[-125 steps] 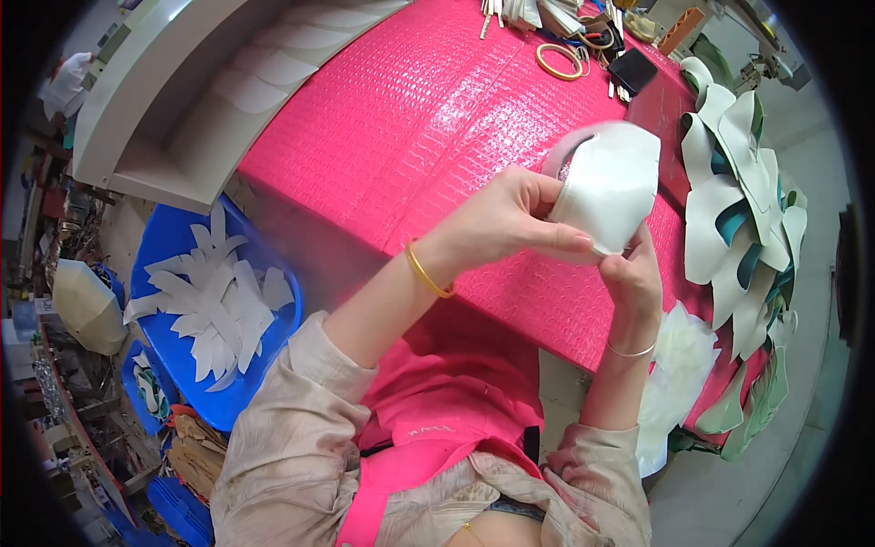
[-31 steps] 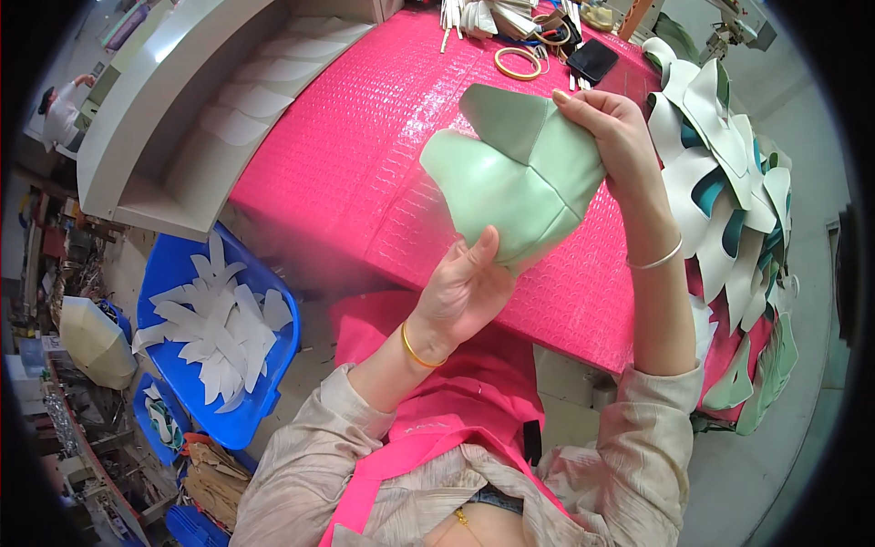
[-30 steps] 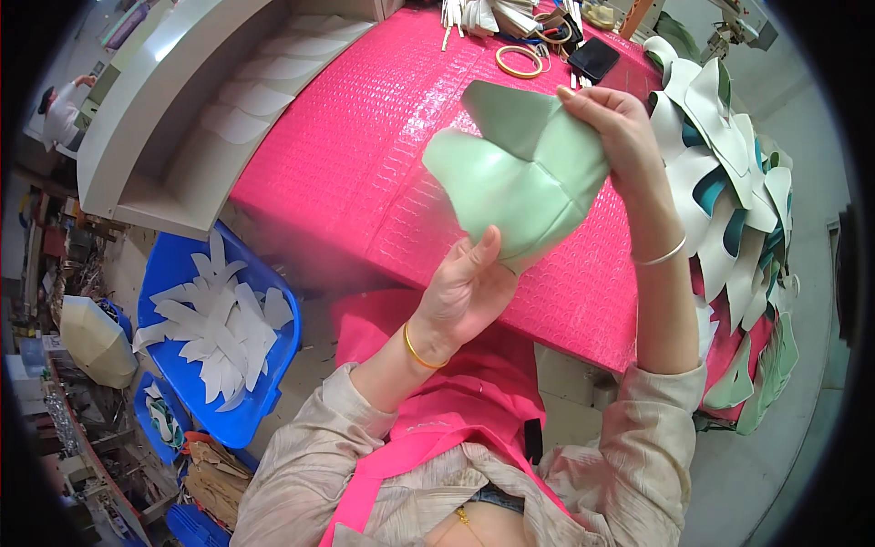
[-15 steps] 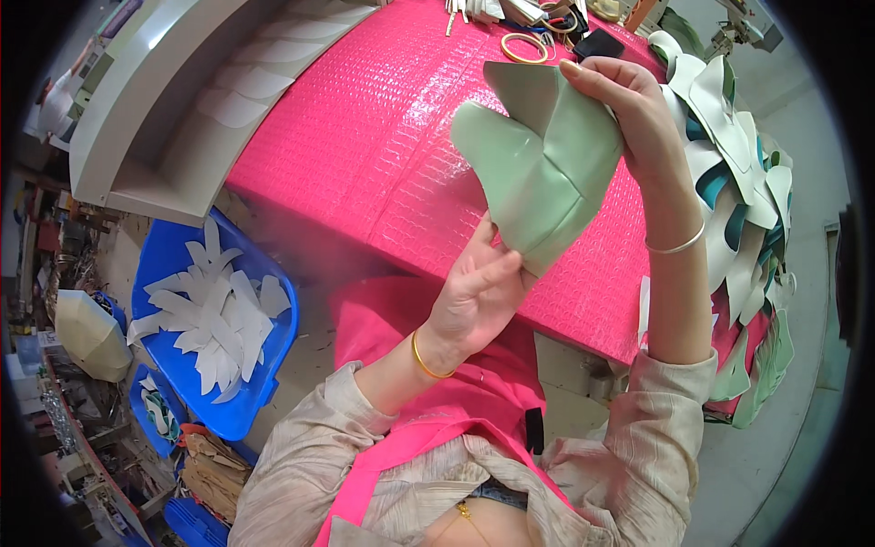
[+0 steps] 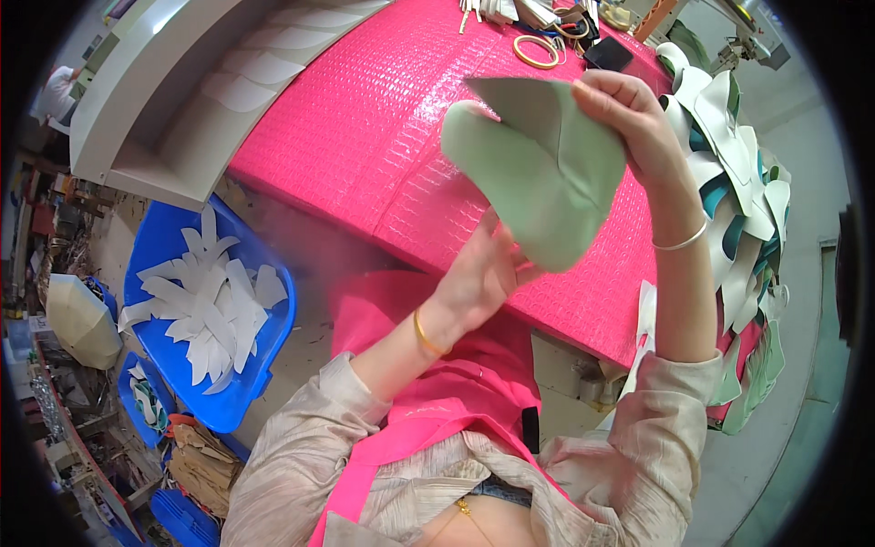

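Over the pink-covered table I hold up a pale green, leather-like cut piece (image 5: 547,196), shaped like part of a shoe upper, with a crease down it and a darker pointed flap at the top. My right hand (image 5: 624,114) pinches its upper right edge between thumb and fingers. Beside its lower left edge is my left hand (image 5: 478,278), slightly blurred, with fingers stretched apart. Whether those fingertips touch the piece is hard to tell.
The pink table (image 5: 365,137) carries a tape roll (image 5: 536,52) and a black flat object (image 5: 608,55) at its far end. White and green pieces (image 5: 729,173) pile up at right. A grey curved machine housing (image 5: 137,118) and a blue bin (image 5: 228,410) of white strips stand left.
The green piece has turned, its lower edge swinging toward me and its creased surface flattening. My left hand has loosened from the bottom edge; my right hand keeps its pinch.
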Motion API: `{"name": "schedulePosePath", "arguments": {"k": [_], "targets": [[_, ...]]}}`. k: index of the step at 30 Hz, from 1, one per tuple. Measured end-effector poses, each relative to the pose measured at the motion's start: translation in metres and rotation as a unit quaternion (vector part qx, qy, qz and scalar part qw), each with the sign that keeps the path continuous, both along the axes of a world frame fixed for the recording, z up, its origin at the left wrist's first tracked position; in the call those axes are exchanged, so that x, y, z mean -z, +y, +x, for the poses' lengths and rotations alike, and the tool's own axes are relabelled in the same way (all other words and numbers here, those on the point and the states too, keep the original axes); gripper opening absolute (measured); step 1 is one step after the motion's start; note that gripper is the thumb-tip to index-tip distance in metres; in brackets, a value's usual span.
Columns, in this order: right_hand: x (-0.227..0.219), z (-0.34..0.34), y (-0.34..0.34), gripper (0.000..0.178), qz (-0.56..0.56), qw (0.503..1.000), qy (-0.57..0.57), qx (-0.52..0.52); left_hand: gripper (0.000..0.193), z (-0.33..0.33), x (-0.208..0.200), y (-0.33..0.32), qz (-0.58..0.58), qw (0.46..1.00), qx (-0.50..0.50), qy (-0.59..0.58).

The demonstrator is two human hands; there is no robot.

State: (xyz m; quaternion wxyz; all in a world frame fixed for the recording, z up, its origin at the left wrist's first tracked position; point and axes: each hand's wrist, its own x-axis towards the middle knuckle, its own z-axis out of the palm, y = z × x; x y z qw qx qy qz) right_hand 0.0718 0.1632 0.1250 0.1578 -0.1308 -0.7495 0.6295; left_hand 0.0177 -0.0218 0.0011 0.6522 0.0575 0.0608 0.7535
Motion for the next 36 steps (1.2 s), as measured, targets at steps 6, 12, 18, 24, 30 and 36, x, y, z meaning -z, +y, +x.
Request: {"name": "schedulePosePath", "arguments": {"k": [6,12,18,24,30,36], "targets": [[-0.016,0.012,-0.002,0.025,0.463,0.863,-0.178,-0.095,0.041,-0.031,0.062,0.014,-0.175,0.971,-0.113,0.116],[0.004,0.048,0.001,0.016,0.563,0.783,-0.202,-0.173,0.030,-0.066,0.055,-0.075,-0.312,0.842,0.079,0.434],[0.024,-0.009,0.016,0.036,0.078,0.992,-0.095,-0.008,0.063,-0.048,-0.021,0.021,0.001,0.564,-0.205,0.800],[0.053,0.026,0.006,0.043,0.368,0.751,-0.502,-0.221,0.027,-0.080,0.036,0.085,0.048,0.595,-0.016,0.802],[0.085,0.070,-0.029,0.013,0.603,0.740,-0.295,0.021,0.024,-0.048,0.035,0.072,0.087,0.450,-0.227,0.859],[0.097,0.079,-0.031,0.010,0.652,0.719,-0.227,0.076,0.023,-0.037,0.035,0.065,0.045,0.452,-0.239,0.858]]}}
